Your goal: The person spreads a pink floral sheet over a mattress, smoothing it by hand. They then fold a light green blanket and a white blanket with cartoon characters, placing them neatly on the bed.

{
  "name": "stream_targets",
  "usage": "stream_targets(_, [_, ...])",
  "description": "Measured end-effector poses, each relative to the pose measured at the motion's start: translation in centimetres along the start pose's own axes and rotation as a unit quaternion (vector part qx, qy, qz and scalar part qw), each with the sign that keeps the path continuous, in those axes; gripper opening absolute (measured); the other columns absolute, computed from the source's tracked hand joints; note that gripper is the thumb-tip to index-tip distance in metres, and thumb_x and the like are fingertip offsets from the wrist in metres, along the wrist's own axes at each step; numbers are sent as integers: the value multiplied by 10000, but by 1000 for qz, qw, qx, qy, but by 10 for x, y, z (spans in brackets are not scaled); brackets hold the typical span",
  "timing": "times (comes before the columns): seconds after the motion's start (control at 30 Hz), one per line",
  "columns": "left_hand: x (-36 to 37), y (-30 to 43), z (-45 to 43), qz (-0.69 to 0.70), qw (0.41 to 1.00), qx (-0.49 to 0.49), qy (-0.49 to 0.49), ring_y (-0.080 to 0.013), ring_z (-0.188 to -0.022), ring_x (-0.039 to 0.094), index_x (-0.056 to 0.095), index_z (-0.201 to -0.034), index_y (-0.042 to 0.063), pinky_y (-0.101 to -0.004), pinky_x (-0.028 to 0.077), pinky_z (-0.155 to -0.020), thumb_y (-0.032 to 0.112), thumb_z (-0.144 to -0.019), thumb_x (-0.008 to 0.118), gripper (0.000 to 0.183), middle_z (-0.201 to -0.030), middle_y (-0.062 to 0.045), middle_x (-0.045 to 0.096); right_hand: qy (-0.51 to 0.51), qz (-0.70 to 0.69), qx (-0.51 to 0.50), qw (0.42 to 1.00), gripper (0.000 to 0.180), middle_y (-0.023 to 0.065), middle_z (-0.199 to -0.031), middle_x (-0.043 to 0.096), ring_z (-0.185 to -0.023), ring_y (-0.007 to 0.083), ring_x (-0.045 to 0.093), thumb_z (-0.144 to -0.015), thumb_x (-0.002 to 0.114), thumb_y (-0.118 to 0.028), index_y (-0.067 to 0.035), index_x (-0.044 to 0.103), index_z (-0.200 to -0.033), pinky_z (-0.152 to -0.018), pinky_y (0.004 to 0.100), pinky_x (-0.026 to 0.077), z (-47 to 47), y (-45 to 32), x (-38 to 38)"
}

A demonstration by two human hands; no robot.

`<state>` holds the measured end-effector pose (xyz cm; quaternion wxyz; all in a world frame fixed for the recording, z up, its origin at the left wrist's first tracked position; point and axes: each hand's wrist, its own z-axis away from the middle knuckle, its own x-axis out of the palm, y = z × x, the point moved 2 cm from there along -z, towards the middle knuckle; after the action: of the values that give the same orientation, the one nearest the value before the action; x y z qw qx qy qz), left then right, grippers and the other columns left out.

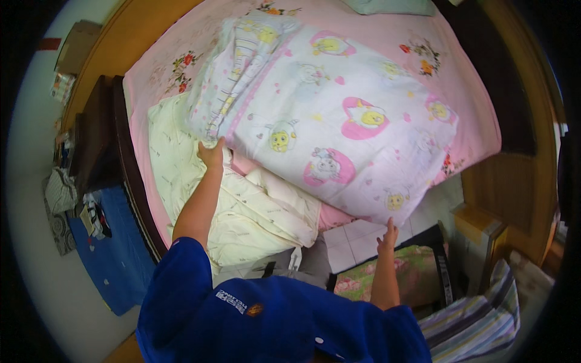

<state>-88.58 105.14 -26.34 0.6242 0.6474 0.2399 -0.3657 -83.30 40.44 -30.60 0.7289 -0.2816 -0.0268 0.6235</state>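
A white duvet cover with pink hearts and cartoon sheep (313, 118) lies folded over on the bed, its near right corner hanging past the mattress edge. My left hand (212, 153) pinches the cover at its near left corner, where a pink border meets a striped, bunched part. My right hand (387, 238) is at the hanging corner, a fingertip touching the cloth; whether it grips is hard to tell. Beneath my left forearm a cream quilt with small dark print (272, 213) lies rumpled, partly under the cover and over the bed's near edge.
A pink floral bed sheet (159, 59) lies under everything. To the right are a cardboard box (476, 222), a green floral cloth (413, 272) in a dark-edged container and a striped cloth (476, 322). On the left stands a blue-covered surface (113, 258) with small items.
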Motion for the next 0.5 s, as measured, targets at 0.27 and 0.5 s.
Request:
stream_targets(0.27, [19,-20,-134,2,990,114,-77,-336,-1045,546,452,-1243,-53,-371,426,-916,381,-576,822,878,-1149,-229,553,-53,-118,35,991,1001,142,-1496,111,-1339,415,145,-699,660,-614,-164,156,-1438,-1000,602,249,-68,17,22])
stream_targets(0.5, [24,-18,-141,85,984,30,-152,-239,-1017,569,560,-1137,-49,-320,444,-858,320,-766,705,543,-1115,-160,591,-180,-298,36,937,676,110,-1408,359,-1275,323,354,-834,568,-492,-127,367,-1366,-1003,581,309,-89,24,42])
